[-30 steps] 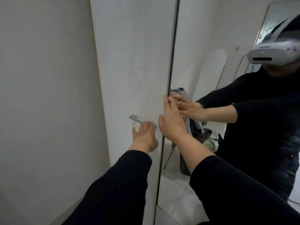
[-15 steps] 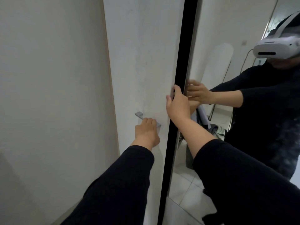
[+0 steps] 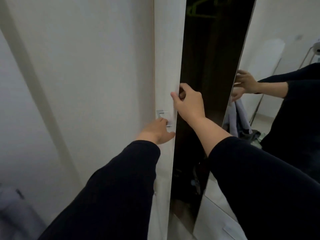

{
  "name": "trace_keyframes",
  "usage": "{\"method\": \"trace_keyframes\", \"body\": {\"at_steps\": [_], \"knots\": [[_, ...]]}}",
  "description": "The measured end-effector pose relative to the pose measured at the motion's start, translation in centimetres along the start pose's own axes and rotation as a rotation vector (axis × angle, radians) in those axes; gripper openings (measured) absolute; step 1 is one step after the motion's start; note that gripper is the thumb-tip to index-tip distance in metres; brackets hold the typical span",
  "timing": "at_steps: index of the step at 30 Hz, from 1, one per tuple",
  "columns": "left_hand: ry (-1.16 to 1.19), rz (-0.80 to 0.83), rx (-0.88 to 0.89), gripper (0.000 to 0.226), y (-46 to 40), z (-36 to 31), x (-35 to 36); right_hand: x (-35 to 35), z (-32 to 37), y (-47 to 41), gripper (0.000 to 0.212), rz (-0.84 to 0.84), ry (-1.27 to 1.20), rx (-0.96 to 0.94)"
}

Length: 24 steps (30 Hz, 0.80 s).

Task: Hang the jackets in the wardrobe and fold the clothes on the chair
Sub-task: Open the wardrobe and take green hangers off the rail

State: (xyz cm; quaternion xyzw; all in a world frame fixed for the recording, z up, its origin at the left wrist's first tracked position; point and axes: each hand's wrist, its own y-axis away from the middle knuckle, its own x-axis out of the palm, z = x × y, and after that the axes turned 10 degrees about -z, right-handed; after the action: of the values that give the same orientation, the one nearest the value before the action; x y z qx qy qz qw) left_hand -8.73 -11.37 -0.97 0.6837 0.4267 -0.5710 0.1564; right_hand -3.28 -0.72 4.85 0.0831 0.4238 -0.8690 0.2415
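The left hand (image 3: 156, 129) grips the metal handle (image 3: 162, 118) and the right hand (image 3: 188, 103) curls round the edge of the wardrobe door (image 3: 166, 58), now partly open. The door looks stiff and light, best pulled by handle and edge. Clothes (image 3: 242, 122) show only in the mirror door (image 3: 277, 49).

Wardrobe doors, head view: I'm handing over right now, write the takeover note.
Left hand: fingers on the metal handle of the white door.
Right hand: fingers curled round that door's edge.
Wardrobe: partly open, a dark gap between the white door and the mirror door; a green hanger shows at the top.
Clothes: seen only in the mirror, piled behind.
Done: doors parted.
Left: finish opening, hang jackets, fold clothes.
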Motion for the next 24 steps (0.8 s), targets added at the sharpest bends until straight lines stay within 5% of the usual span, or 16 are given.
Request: {"method": "trace_keyframes", "body": {"at_steps": [7,12,18,24], "knots": [[0.117,-0.078,-0.173,0.052,2.0,4.9,-4.5,3.7,4.9,2.0,0.035,0.165,-0.086,-0.087],[0.213,-0.318,-0.267,0.033,2.0,9.7,-7.6,7.6,7.2,0.7,0.055,0.298,-0.039,-0.294],[0.32,-0.754,-0.338,0.026,-0.8,13.3,-13.7,13.8,10.6,-2.9,0.07,0.33,0.007,-0.333],[0.234,-0.854,-0.522,0.02,-4.3,17.2,-15.5,20.0,11.7,-4.7,0.087,0.456,0.027,-0.436]]}}
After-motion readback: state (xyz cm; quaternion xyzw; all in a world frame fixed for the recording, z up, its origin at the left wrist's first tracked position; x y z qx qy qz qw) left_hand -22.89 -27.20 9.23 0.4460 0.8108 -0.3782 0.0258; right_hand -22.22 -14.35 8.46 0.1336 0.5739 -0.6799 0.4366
